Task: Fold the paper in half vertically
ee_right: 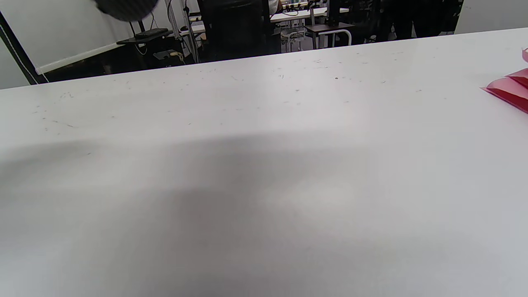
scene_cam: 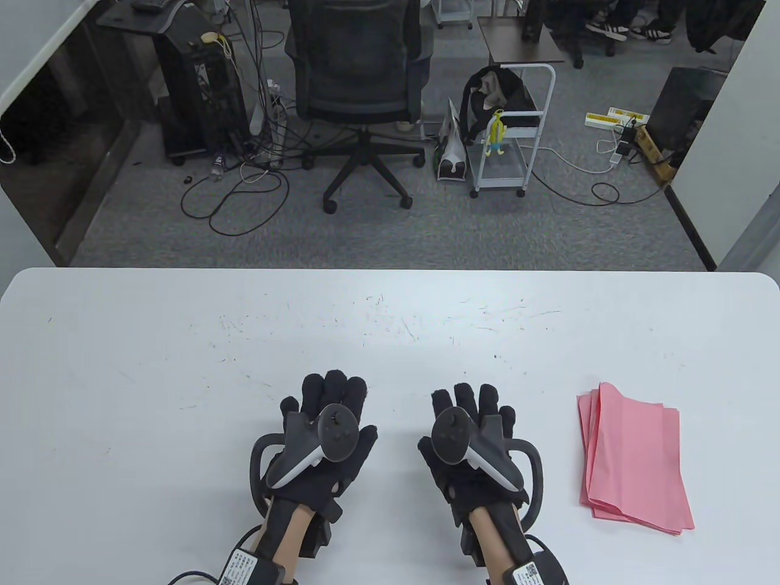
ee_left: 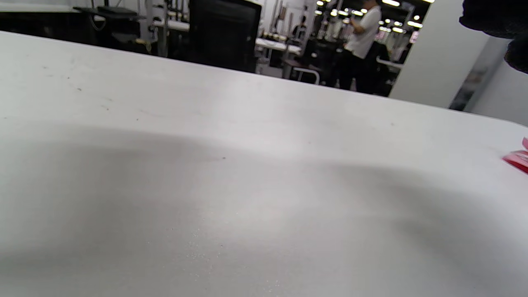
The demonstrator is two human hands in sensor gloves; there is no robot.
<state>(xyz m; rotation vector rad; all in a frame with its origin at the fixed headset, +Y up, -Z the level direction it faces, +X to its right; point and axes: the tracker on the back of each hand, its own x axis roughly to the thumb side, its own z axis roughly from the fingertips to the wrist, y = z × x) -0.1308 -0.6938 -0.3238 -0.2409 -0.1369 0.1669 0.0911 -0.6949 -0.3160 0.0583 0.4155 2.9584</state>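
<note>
A small stack of pink paper sheets (scene_cam: 634, 460) lies on the white table (scene_cam: 183, 365) at the near right. Its edge shows at the right side of the left wrist view (ee_left: 517, 159) and of the right wrist view (ee_right: 509, 90). My left hand (scene_cam: 332, 396) rests flat on the table near the front middle, fingers stretched forward, holding nothing. My right hand (scene_cam: 472, 405) rests flat beside it, empty, a hand's width left of the paper. Neither hand touches the paper.
The table's far edge (scene_cam: 390, 271) runs across the middle of the table view. Beyond it on the floor stand an office chair (scene_cam: 359, 91), a white cart (scene_cam: 509, 140) and cables.
</note>
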